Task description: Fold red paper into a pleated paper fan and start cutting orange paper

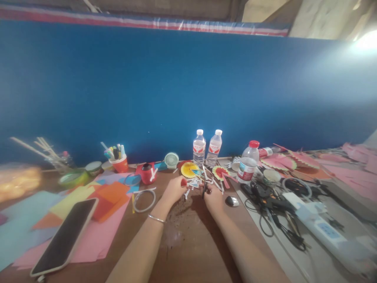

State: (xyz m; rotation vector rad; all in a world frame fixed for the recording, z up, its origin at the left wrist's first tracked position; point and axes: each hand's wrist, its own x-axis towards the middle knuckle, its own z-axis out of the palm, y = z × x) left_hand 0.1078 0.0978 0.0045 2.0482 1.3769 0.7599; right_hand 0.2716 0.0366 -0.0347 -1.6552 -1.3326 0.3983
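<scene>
My left hand (pixel 175 190) is closed, with a small red piece (pixel 184 182) at its fingertips; I cannot make out exactly what it is. Close by on the right, my right hand (pixel 213 199) grips a pair of dark-handled scissors (pixel 205 189), blades pointing away from me. Between and just beyond the hands lies a scatter of white paper strips (pixel 193 183). A round yellow folded-paper fan (pixel 189 170) rests past the left hand. Beyond the right hand is a smaller red and yellow paper fan (pixel 220 173).
Two water bottles (pixel 199 147) stand at the back by the blue wall (pixel 176 86). Leftward are coloured paper sheets (pixel 108 204), a phone (pixel 65 237), a pen cup (pixel 119 163) and a tape roll (pixel 144 201). On the right are a mouse (pixel 232 201), black cables (pixel 272 206) and a power strip (pixel 326 230).
</scene>
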